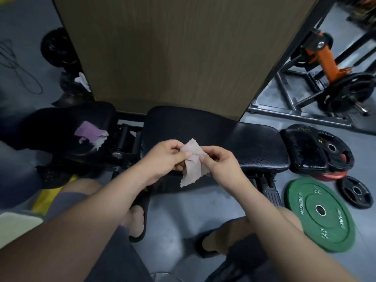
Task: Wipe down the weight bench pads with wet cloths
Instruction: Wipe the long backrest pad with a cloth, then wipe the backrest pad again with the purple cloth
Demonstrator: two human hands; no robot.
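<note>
The person is standing over the weight bench, holding a small pale cloth [192, 162] between both hands just above the long black seat pad [234, 143]. The left hand [166, 157] is pinching the cloth's left edge between thumb and fingers, and the right hand [218, 161] is gripping its right side the same way, so the cloth is hanging crumpled between them with its lower end dangling free in front of the pad's near edge. Neither hand is touching the pad itself.

To the left, a second black pad [61, 127] is carrying a purple cloth [89, 132], lying loose on top with a paler scrap at its right side. A wide wood-grain panel [183, 53] is rising behind the bench. On the grey floor to the right, a green weight plate [319, 212] is lying flat, with black plates [329, 147] stacked just beyond the end of the bench and a smaller black plate [355, 191] beside the green one. The person's feet in dark sandals [140, 216] are showing below the arms.
</note>
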